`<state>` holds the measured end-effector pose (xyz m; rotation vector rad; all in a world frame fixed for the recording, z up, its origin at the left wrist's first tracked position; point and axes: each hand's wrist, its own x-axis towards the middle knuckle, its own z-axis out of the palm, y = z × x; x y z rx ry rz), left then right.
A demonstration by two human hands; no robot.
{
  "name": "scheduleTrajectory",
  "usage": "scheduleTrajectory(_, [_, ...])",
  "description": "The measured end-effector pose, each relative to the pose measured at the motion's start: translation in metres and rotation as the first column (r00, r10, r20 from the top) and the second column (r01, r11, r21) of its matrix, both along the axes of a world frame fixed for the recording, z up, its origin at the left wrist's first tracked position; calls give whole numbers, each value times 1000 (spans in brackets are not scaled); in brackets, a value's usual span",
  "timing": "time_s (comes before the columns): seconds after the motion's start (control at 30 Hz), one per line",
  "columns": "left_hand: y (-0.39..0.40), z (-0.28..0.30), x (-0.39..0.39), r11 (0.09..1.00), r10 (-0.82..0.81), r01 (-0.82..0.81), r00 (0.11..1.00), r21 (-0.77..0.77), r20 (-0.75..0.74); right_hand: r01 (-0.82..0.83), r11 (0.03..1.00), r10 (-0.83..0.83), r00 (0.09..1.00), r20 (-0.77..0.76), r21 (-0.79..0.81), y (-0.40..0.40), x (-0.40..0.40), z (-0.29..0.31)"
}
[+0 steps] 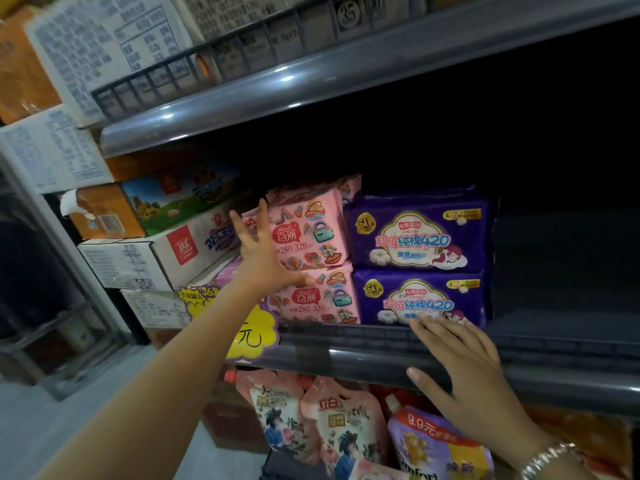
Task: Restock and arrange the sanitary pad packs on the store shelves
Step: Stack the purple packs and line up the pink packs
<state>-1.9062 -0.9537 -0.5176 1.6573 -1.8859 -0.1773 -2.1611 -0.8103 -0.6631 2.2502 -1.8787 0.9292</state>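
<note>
The left hand (258, 251) is spread wide, flat on the pink packs (308, 233). The right hand (460, 362) lies open on the shelf edge (346, 355), fingertips at the purple packs (419, 233). Push both stacks gently so the fronts line up.

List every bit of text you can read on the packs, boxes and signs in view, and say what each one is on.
"百丽", "280-320": upper pink pad pack, same on lower pink pad pack.
"纯棉420", "50": upper purple pad pack, same on lower purple pad pack.
"元", "36": yellow price sign.
"双汇": white carton.
"立白": pink pouch.
"9.9元": purple pouch.
"35": top-shelf box.
Carton tables, smaller print: blurred.
</note>
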Motion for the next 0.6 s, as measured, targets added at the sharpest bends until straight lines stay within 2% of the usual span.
scheduleTrajectory(0.07, [-4,0,6,999,-37,37,998,2,48,7,1000,-7,1000,-3,3,0,0,0])
scheduleTrajectory(0.3, [-15,-2,16,994,-95,98,994,-57,49,13,1000,-13,1000,-13,-21,-1,2,-1])
scheduleTrajectory(0.47, [-13,0,20,994,-96,101,989,-39,116,21,1000,-21,1000,-14,5,0,1,-1])
scheduleTrajectory(0.6, [-5,-1,15,996,-33,42,992,-74,119,25,999,-24,1000,-17,20,0,1,-1])
